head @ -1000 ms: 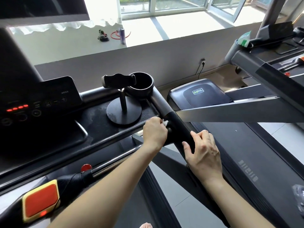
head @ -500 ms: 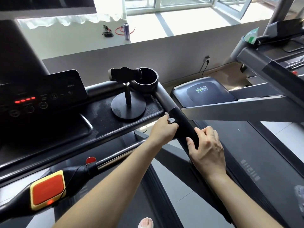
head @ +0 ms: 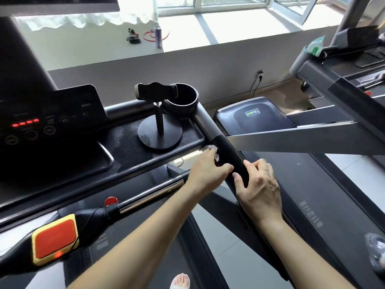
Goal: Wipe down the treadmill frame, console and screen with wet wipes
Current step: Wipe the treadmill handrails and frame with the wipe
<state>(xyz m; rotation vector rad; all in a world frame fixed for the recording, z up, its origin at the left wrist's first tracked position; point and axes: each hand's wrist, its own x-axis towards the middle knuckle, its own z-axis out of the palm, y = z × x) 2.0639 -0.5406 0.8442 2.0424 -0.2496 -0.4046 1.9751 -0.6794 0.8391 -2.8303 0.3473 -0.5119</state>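
**Item:** treadmill wipe-down, right handrail stage

**Left hand**: fingers curled on a bunched white wet wipe. It presses the wipe to the inner side of the black handrail grip, just where the grip meets the corner of the console tray.

**Right hand**: thumb and fingers wrapped round the same grip, just below the left hand, apparently steadying.

**Console panel**: lit red indicators and round buttons; no sign either way of wiping.

**Console tray:** pale dust film across its floor, judged not yet wiped. A phone stand stands on it, with the cup holder just behind.

**Dark upright unit** above the panel: likely the screen housing. Its face is out of view, so its condition cannot be told.

**Pack of wipes**: green and white, lodged in the neighbouring treadmill, well apart from both hands.

**Progress, as a judgement:** early to middle. Frame work is in hand on this rail; the tray, panel, screen and the near handle with the orange stop button appear left to do
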